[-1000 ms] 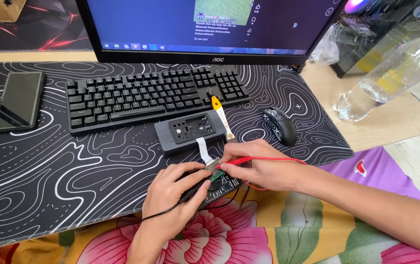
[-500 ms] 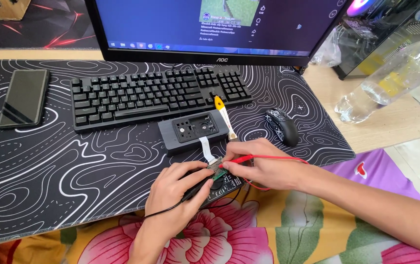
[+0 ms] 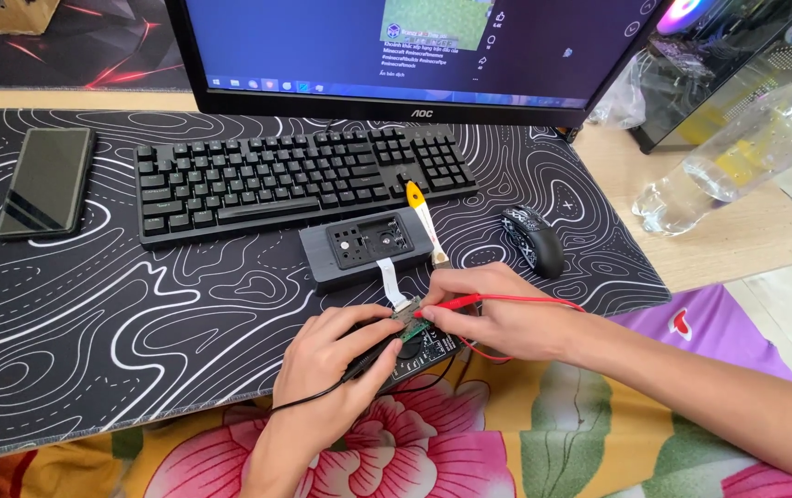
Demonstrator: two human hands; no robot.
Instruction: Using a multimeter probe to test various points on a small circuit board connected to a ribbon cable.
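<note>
Head view — left hand (image 3: pixel 331 364) grip pinching black probe (image 3: pixel 370 358), right hand (image 3: pixel 497 318) grip pinching red probe (image 3: pixel 451 303), both tips on circuit board (image 3: pixel 419 339)

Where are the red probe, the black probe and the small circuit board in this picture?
red probe (image 3: pixel 451 303), head view: the point lies on its red handle, in the right hand.
black probe (image 3: pixel 366 360), head view: the point lies on its black handle, under the left hand's fingers.
small circuit board (image 3: pixel 430 347), head view: the point lies on its dark face.
</note>
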